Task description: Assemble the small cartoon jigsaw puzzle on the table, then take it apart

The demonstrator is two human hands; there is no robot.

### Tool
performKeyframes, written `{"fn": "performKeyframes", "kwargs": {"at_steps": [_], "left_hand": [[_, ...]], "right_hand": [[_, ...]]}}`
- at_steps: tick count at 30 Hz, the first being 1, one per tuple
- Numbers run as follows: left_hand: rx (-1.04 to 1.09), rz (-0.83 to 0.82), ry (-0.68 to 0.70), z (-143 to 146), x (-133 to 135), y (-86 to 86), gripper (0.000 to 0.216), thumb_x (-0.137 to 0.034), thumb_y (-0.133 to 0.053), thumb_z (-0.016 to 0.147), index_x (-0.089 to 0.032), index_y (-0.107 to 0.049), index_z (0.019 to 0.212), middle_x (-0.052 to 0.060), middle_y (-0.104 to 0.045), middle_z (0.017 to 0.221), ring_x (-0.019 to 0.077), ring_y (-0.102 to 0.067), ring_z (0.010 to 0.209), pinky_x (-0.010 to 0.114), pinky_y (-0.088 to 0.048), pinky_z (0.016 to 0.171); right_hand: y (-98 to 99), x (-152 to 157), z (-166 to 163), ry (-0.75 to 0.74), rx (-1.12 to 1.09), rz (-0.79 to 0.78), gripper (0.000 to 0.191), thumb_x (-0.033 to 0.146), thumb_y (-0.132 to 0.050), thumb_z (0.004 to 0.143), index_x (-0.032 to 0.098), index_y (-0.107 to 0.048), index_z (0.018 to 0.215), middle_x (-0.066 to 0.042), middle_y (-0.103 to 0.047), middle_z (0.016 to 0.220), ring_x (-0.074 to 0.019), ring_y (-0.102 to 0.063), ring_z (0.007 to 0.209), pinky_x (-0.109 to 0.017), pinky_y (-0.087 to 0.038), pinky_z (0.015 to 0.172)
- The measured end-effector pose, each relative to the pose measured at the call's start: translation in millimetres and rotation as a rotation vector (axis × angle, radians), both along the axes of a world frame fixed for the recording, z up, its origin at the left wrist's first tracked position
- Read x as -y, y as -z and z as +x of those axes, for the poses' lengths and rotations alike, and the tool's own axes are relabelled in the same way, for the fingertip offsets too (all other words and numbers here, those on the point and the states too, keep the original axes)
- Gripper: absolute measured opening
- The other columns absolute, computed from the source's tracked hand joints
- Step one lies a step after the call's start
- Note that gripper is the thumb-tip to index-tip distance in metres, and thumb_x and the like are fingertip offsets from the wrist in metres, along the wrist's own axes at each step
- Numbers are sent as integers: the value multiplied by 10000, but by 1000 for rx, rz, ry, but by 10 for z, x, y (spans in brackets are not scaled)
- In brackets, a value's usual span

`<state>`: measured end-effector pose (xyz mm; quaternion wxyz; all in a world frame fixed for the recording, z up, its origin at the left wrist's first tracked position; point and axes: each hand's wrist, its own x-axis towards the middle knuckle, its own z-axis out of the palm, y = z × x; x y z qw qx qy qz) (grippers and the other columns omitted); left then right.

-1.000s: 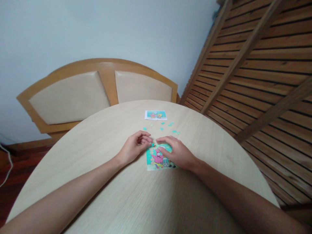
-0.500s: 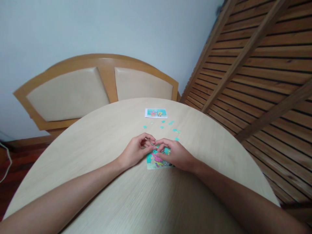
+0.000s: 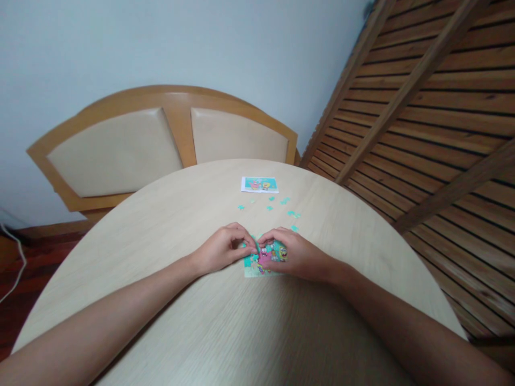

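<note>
A partly assembled jigsaw puzzle [image 3: 263,259] in teal and pink, with cartoon figures, lies flat near the middle of the table. At its upper left, my left hand [image 3: 225,247] has thumb and fingertips pinched together over the puzzle. Whatever sits in that pinch is too small and covered to make out. Across the right part of the puzzle arches my right hand [image 3: 300,254], its thumb apart from its curved fingers, tips touching or just over the picture. That hand hides the puzzle's right edge. Loose teal puzzle pieces [image 3: 293,214] are scattered beyond both hands.
A picture card [image 3: 260,185] showing similar cartoon figures lies farther back on the round wooden table [image 3: 177,214]. Behind the table stands a padded bench back [image 3: 112,153] against the wall. A slatted wooden panel [image 3: 422,118] rises at the right.
My hands have drawn slightly apart at the fingertips. My right thumb and fingers have spread, uncovering more of the puzzle's middle. The whole view has shifted a little.
</note>
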<state>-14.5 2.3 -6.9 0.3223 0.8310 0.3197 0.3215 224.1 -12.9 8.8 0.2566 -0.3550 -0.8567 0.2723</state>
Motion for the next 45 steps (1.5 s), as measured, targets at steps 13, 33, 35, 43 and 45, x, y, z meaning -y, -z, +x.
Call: {"fn": "performKeyframes", "kwargs": {"at_steps": [13, 33, 35, 43, 45], "left_hand": [[-90, 65, 145, -61, -37, 3, 241, -411, -649, 958, -209, -776, 921, 72, -723, 896, 220, -563, 1001, 336, -464, 893], [-140, 235, 189, -22, 2, -45, 202, -357, -628, 980, -200, -743, 929, 49, -749, 908, 205, -597, 962, 340, -475, 907], [-145, 246, 189, -19, 3, -51, 180, -336, -634, 977, -200, -740, 927, 45, -748, 910, 203, -601, 959, 341, -475, 912], [-215, 349, 197, -22, 2, -56, 172, -314, -602, 991, -209, -734, 961, 46, -727, 922, 202, -614, 966, 346, -476, 915], [-249, 405, 197, -42, 2, -64, 188, -318, -574, 1000, -206, -725, 988, 54, -718, 934, 203, -619, 962, 348, -484, 900]], "right_hand": [[68, -64, 46, -148, 98, 128, 364, 444, -779, 829, 223, -656, 1090, -50, -708, 1058, -232, -608, 1028, -388, -442, 944], [56, -50, 44, -162, 107, 144, 285, 394, -776, 839, 217, -676, 1039, -46, -709, 1061, -216, -607, 1030, -372, -426, 956], [62, -49, 45, -161, 109, 144, 287, 395, -772, 843, 217, -673, 1046, -45, -708, 1066, -216, -606, 1035, -371, -426, 960], [38, -41, 43, -148, 138, 139, 290, 386, -772, 844, 214, -666, 1052, -50, -702, 1073, -222, -606, 1042, -370, -433, 963], [33, -41, 45, -147, 144, 139, 300, 385, -774, 842, 213, -663, 1062, -54, -701, 1078, -225, -606, 1044, -371, -436, 962]]}}
